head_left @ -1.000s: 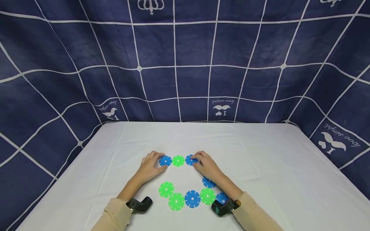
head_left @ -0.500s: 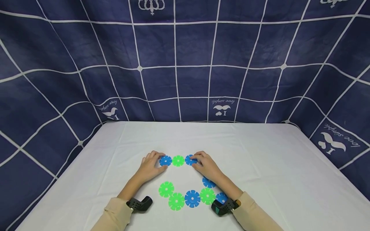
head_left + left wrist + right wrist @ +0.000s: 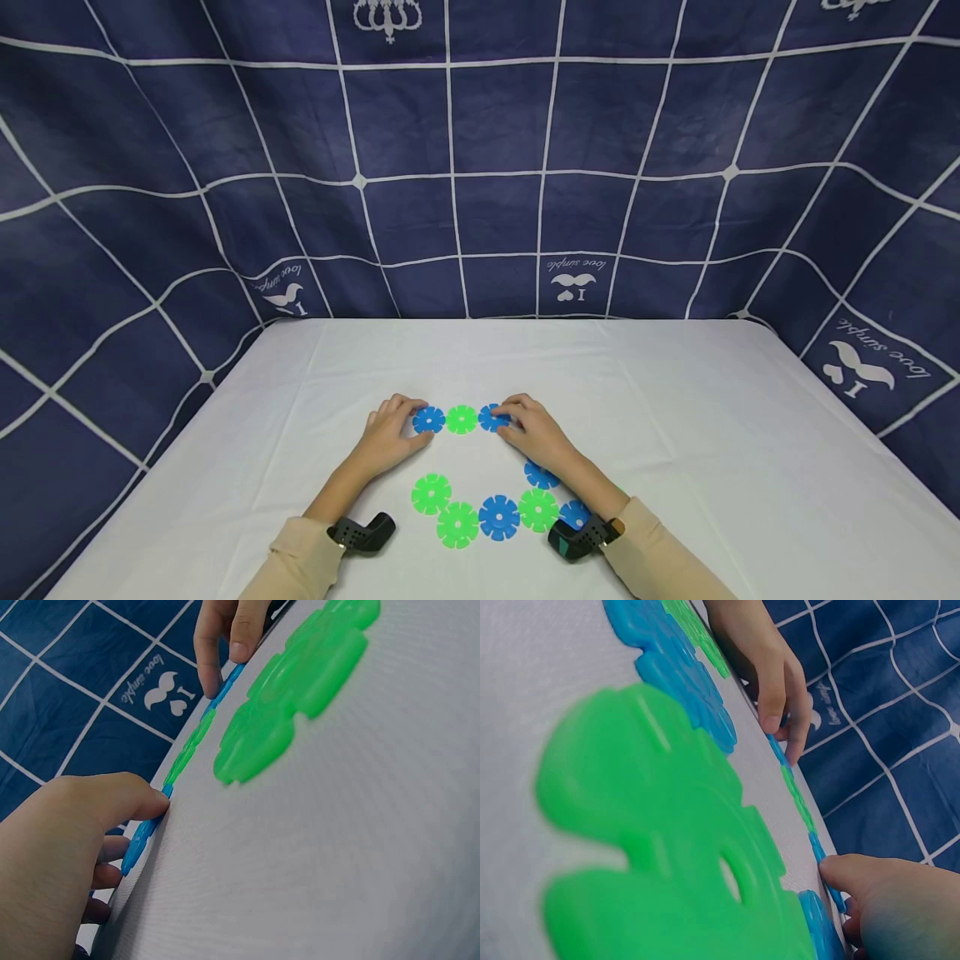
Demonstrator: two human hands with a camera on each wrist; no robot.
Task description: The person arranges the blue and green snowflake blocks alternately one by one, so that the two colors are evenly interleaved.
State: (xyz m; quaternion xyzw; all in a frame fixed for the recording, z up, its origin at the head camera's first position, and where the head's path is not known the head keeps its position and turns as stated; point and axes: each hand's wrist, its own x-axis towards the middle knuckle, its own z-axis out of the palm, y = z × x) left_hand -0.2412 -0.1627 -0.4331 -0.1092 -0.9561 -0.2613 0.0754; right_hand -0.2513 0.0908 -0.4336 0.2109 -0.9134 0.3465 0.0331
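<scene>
Three notched plastic snowflake discs lie in a row on the white table (image 3: 697, 400): a blue disc (image 3: 429, 420) at left, a green disc (image 3: 461, 420) in the middle, a second blue disc (image 3: 491, 417) at right. My left hand (image 3: 388, 435) holds the left blue disc between thumb and fingers, flat at table level. On the other end, my right hand (image 3: 542, 435) holds the right blue disc by its edges, covering part of it. In the left wrist view, the thumb of the left hand (image 3: 82, 832) touches the disc's near edge.
Nearer the front, an arc of flat discs includes two green discs (image 3: 431, 494) at left, a blue disc (image 3: 498, 517), and another green disc (image 3: 538, 509). Two more blue discs (image 3: 542, 474) lie by the right forearm, partly covered. A dark blue curtain (image 3: 495, 125) hangs behind.
The head view has shifted very slightly. Both hands and the discs otherwise stay where they were.
</scene>
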